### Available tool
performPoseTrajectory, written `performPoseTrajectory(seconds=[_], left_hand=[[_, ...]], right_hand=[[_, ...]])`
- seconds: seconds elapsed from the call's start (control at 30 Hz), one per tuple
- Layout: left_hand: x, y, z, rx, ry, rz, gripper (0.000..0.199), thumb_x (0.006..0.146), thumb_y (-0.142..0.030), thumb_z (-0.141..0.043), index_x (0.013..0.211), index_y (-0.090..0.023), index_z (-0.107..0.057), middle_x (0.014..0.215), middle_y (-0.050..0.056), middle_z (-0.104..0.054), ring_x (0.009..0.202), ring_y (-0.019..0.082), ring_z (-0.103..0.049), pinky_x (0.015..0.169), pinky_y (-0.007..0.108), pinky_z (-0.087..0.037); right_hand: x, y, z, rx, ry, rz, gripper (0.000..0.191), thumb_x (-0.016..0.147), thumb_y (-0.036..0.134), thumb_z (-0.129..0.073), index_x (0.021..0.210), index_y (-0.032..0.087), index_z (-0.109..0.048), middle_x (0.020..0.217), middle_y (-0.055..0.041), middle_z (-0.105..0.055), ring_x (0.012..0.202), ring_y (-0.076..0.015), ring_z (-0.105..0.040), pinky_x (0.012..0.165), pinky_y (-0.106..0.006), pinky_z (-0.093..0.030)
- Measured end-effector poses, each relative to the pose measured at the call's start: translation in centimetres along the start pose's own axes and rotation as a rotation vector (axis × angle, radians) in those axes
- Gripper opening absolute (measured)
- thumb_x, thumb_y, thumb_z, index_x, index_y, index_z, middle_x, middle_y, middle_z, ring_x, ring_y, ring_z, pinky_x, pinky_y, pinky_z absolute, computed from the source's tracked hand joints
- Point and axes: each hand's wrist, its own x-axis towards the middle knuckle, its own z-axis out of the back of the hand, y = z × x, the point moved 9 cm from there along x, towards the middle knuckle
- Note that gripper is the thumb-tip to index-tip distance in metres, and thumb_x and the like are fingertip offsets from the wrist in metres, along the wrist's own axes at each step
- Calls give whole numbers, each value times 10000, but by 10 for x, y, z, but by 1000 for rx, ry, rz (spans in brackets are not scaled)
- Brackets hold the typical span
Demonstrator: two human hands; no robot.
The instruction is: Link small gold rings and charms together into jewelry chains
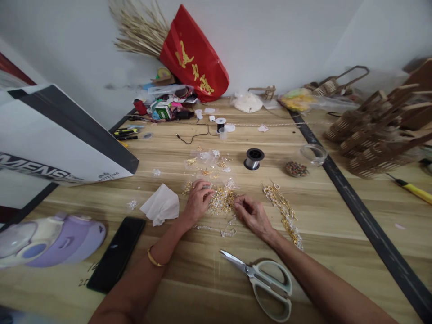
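A loose pile of small gold and silver beads [221, 200] lies mid-table. My left hand [198, 201] reaches over its left edge, fingers bent and somewhat apart, with nothing visible in them. At the right edge, my right hand [252, 214] is closed in a pinch; what its fingertips hold is too small to make out. A short beaded strand [231, 220] lies just beside those fingertips. Nearer to me is a silver beaded chain [216, 229]. Several finished-looking gold and silver strands [285, 211] lie right of my right hand.
Scissors [251, 272] lie between my forearms. A phone [116, 254], white tissue [162, 205] and purple bottle [64, 240] are at left, below a large box [67, 139]. Behind the beads stand a wire spool [254, 159] and a dark bead heap [297, 169]. Small woven baskets [364, 144] sit far right.
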Motion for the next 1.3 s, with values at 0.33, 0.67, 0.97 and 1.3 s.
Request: performPoseTrajectory(seconds=[0.33,0.67,0.97,1.3], left_hand=[[-1,-12,-2,21,25,-46,46,753,-187,-631,744,-207,-672,1040,55,-583,1183,247,-398,1016,453,-345],[-2,-14,-6,34,49,-65,70,763,-157,-611,734,-199,-659,1024,59,-588,1156,243,-410,999,457,-360],[-1,-9,-4,13,46,-25,80,780,-176,-600,727,-195,-656,1012,57,-603,1150,239,-415,1005,447,-353],[-1,-5,-5,24,59,-23,96,802,-187,-577,733,-178,-643,1012,68,-605,1153,235,-406,1018,435,-336]], right_hand=[[-1,-1,-1,25,5,4,239,853,388,-491,796,161,-539,597,21,-469,498,-95,-390,468,-219,-318],[0,-1,-1,6,7,-1,256,854,399,-491,796,155,-543,607,18,-477,515,-95,-408,473,-213,-327],[0,0,-1,21,14,-8,257,851,394,-497,794,149,-548,586,23,-467,494,-90,-398,463,-211,-321],[0,-2,-1,23,12,7,243,855,377,-498,796,147,-548,597,20,-467,511,-90,-399,472,-209,-317]])
